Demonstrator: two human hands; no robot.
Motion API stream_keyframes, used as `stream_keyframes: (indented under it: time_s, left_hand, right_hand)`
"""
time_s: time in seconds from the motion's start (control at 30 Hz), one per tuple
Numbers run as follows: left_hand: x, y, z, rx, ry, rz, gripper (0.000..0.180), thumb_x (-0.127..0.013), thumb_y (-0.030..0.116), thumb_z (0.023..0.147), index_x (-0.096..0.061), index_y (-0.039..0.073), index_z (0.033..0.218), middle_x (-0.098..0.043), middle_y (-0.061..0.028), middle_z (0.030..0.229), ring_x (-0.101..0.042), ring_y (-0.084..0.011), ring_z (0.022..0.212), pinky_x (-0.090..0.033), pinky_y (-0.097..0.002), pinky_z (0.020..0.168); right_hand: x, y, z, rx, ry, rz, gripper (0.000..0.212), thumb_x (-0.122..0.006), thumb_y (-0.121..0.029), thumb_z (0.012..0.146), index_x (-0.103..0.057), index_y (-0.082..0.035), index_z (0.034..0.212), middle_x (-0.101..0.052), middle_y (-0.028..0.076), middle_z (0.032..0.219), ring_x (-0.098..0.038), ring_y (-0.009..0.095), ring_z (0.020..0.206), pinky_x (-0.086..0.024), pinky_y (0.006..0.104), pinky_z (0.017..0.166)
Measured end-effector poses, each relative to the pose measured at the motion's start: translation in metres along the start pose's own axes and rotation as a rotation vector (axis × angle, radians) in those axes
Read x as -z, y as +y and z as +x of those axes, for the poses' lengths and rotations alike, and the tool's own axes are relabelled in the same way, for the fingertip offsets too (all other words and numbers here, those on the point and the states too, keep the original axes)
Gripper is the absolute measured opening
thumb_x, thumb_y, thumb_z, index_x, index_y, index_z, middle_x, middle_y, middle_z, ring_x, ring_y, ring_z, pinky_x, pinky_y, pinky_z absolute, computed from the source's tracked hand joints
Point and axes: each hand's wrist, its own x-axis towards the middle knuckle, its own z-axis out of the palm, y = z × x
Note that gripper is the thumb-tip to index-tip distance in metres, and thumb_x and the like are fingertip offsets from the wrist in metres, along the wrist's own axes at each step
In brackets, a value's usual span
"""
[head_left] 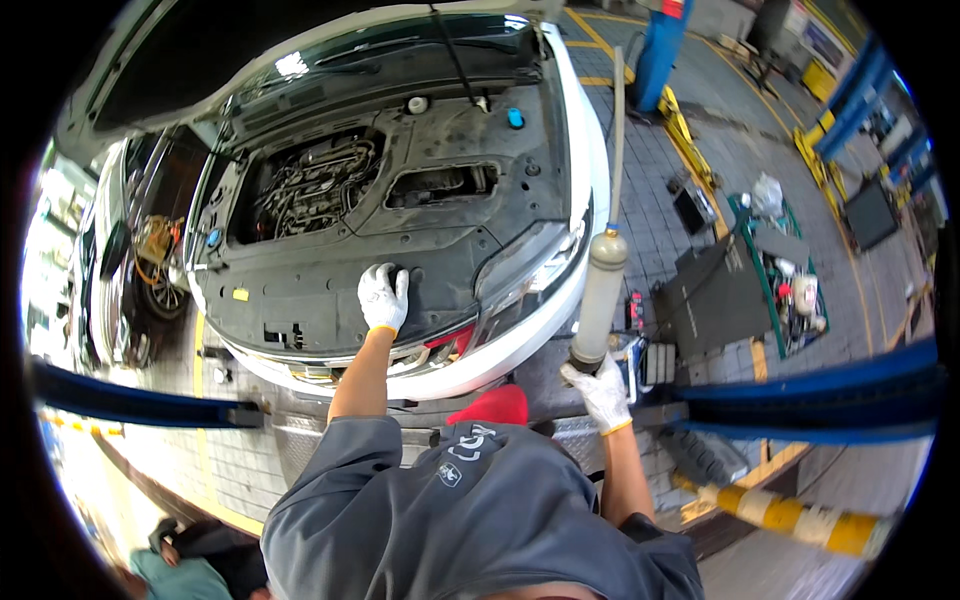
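Note:
My left hand (383, 297), in a white work glove, lies on the black plastic cover (330, 290) at the front of a white car's (597, 150) engine bay. Its fingers are spread and it holds nothing. To the right of the bumper, my gloved right hand (600, 393) is closed around the lower end of a large fluid syringe (602, 290). This has a cloudy, see-through barrel and a long thin hose (618, 140) reaching away from me. The bonnet is raised, and the engine (320, 180) shows through an opening in the cover. A blue cap (515, 118) sits at the far right of the bay.
Blue lift arms (810, 395) reach in from both sides. On the right stand a dark grey panel (715, 290) and a green tray (785, 335) of bottles and parts. A yellow-and-white pole (800, 515) lies lower right. Another person (190, 570) is at lower left.

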Motion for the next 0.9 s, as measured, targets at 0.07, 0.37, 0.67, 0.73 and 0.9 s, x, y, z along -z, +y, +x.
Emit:
stream_keyframes:
  time_s: [0.07,0.37,0.67,0.73,0.9]
  left_hand:
    - [0.001,0.005,0.001,0.011,0.018,0.024,0.031,-0.070,0.034,0.094,-0.067,0.010,0.113,-0.065,-0.0168,0.117,-0.060,-0.0388,0.113,-0.045,-0.0505,0.101]
    - [0.025,0.035,0.002,0.092,0.058,-0.061,0.021,-0.071,0.024,0.091,-0.067,0.008,0.104,-0.065,-0.0141,0.111,-0.060,-0.0375,0.112,-0.046,-0.0486,0.100]
    - [0.011,0.078,0.045,0.231,0.174,-0.297,0.024,-0.073,0.018,0.089,-0.066,0.007,0.109,-0.066,-0.0145,0.114,-0.063,-0.0367,0.110,-0.049,-0.0465,0.098]
    - [-0.005,0.110,0.076,0.253,0.148,-0.459,0.027,-0.072,0.018,0.090,-0.066,0.007,0.113,-0.065,-0.0147,0.118,-0.062,-0.0362,0.112,-0.050,-0.0455,0.099]
    - [-0.049,0.159,0.148,0.282,0.036,-0.752,0.034,-0.069,0.020,0.093,-0.064,0.007,0.125,-0.062,-0.0151,0.127,-0.061,-0.0348,0.117,-0.050,-0.0431,0.102]
  right_hand:
    - [0.000,-0.003,0.023,-0.040,-0.062,-0.100,0.045,-0.085,-0.014,0.084,-0.065,-0.001,0.121,-0.074,0.006,0.099,-0.070,0.014,0.085,-0.057,0.0313,0.077]
    - [-0.020,-0.025,0.150,-0.138,-0.322,-0.170,0.028,-0.078,-0.014,0.091,-0.067,-0.003,0.114,-0.069,0.002,0.090,-0.066,0.012,0.078,-0.055,0.0291,0.071]
    - [-0.071,-0.071,0.275,-0.289,-0.413,-0.111,0.019,-0.077,-0.013,0.093,-0.065,-0.005,0.106,-0.069,0.003,0.086,-0.066,0.013,0.071,-0.055,0.0281,0.063]
    - [-0.081,-0.078,0.294,-0.316,-0.424,-0.093,0.020,-0.077,-0.012,0.093,-0.064,-0.006,0.106,-0.068,0.004,0.086,-0.067,0.013,0.071,-0.056,0.0282,0.062]
    - [-0.100,-0.094,0.335,-0.315,-0.409,-0.152,0.021,-0.076,-0.012,0.094,-0.063,-0.005,0.108,-0.067,0.004,0.085,-0.066,0.014,0.071,-0.057,0.0292,0.063]
